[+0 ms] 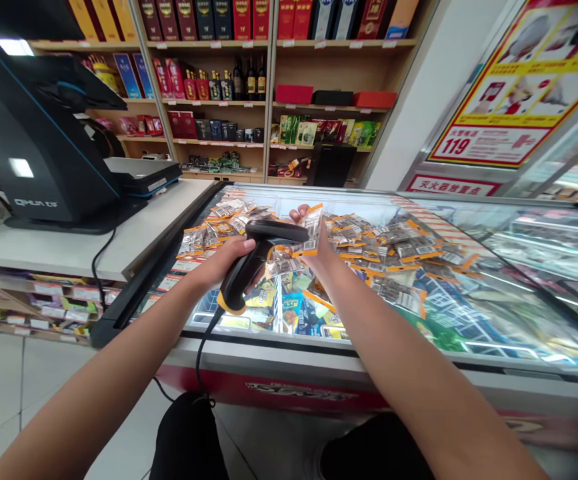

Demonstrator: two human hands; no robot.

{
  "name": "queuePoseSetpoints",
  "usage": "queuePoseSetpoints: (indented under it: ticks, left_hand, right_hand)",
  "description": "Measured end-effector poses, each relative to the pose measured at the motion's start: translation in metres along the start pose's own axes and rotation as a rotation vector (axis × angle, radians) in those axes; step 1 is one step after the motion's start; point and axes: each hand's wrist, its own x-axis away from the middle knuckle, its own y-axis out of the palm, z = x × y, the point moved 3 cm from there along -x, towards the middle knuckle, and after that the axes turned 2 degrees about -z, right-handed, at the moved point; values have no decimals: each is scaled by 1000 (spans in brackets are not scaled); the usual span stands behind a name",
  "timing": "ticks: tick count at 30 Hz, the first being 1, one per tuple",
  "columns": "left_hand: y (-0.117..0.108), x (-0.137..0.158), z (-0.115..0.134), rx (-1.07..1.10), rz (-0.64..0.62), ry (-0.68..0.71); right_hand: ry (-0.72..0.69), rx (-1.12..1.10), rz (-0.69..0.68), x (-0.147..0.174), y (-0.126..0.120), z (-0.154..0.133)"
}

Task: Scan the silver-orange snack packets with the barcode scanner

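Observation:
A black barcode scanner with a yellow base is gripped in my left hand, its cable hanging down in front of the freezer. Its head points right, toward a small snack packet with orange edges. That packet is pinched in my right hand, its barcode side partly showing and the fingertips visible behind it. Another clear-fronted packet sits just under the scanner head; whether a hand touches it I cannot tell. Similar packets lie heaped on the freezer's glass top on both sides of my hands.
The chest freezer has a glass top with goods visible beneath. At left, a counter carries a black checkout machine. Shelves of boxes and bottles stand behind. A red-and-yellow poster hangs at right.

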Motion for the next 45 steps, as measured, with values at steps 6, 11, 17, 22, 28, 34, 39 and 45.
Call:
queuePoseSetpoints:
  ticks: [6,11,17,22,28,34,39,45]
  left_hand:
    - [5,0,-9,20,-39,-72]
    - [1,-1,-12,12,-38,-72]
    - [0,-2,-9,10,-54,-60]
    - [-1,-2,-8,9,-63,-48]
    - [-5,-1,-11,41,-80,-56]
    - [-5,-1,-10,55,-73,-79]
    - [-12,-2,-7,33,60,-27]
    - [-50,1,17,68,343,246]
  right_hand:
    - [-30,-133,11,-11,-11,2]
    - [2,-339,3,-21,-15,8]
    - [25,-366,63,-18,-13,5]
    - [3,-442,-26,-15,-7,-3]
    - [-50,-430,-39,-17,-10,-4]
    - [-17,-329,36,-20,-17,2]
    - [-16,7,144,-34,-29,-6]
    - [-244,1059,387,-38,-62,-33]
